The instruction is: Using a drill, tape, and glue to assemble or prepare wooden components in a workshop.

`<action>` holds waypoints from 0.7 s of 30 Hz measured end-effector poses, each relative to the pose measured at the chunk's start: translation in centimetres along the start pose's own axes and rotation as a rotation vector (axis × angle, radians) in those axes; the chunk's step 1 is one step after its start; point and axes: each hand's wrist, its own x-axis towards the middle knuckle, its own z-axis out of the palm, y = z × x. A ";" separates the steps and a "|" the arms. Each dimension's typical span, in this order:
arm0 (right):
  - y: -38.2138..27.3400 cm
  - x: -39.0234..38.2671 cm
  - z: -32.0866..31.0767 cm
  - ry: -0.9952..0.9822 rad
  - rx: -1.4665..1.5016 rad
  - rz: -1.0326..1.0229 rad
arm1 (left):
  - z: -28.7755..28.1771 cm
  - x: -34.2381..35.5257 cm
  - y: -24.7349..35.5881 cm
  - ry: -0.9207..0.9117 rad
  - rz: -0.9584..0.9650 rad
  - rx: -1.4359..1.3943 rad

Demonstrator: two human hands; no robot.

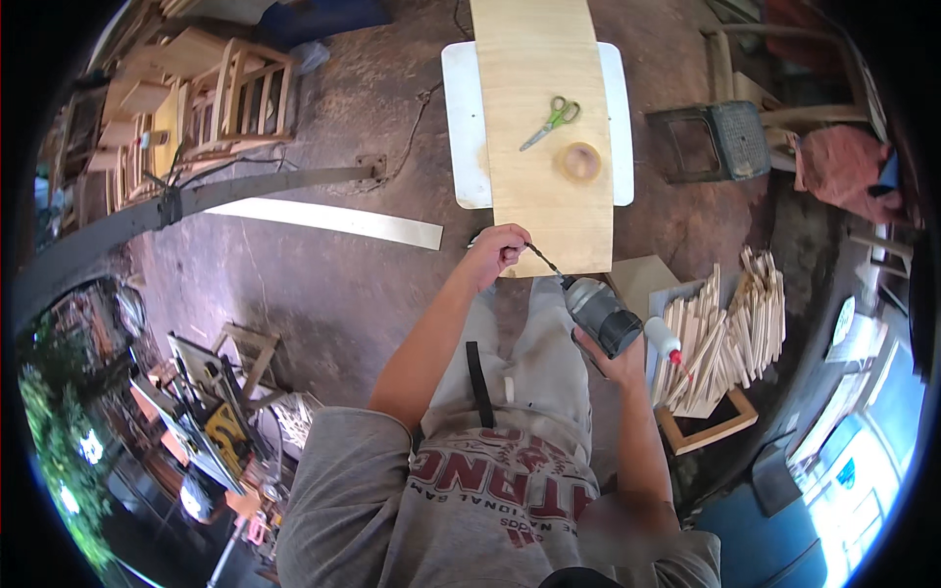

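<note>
My right hand (619, 361) is wrapped around a grey and black power drill (600, 312), held above my right thigh; the tool's body hides most of the fingers. A thin, dark, twisted drill bit (544, 259) sticks out of its front, pointing up and left. The fingers of my left hand (502, 251) pinch the far end of that bit over the near edge of a long plywood sheet (549, 220). On the sheet lie green-handled scissors (553, 120) and a roll of tape (579, 162).
A white stool or small table (465, 127) supports the plywood. Right of my knee are a white bottle with a red tip (663, 338), a pile of wood strips (716, 338) and a wooden frame (708, 423). A dark stool (730, 142) stands far right; a pale strip (333, 223) lies left.
</note>
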 end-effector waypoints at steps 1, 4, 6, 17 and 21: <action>0.9 0.6 -0.5 -0.049 -0.044 0.013 | 0.1 0.2 -0.1 0.000 0.007 -0.007; 2.7 2.5 -2.5 -0.152 -0.053 0.030 | 0.6 1.0 -0.8 0.026 0.015 0.002; 3.6 4.0 -3.8 -0.203 -0.022 0.030 | 0.6 1.8 -1.1 0.049 0.018 0.018; 8.6 8.5 -4.4 -0.349 0.166 0.347 | -2.9 5.8 -5.2 0.042 0.030 0.061; 10.3 9.2 -1.3 -0.275 0.089 0.215 | -5.0 7.5 -8.1 -0.020 0.072 -0.279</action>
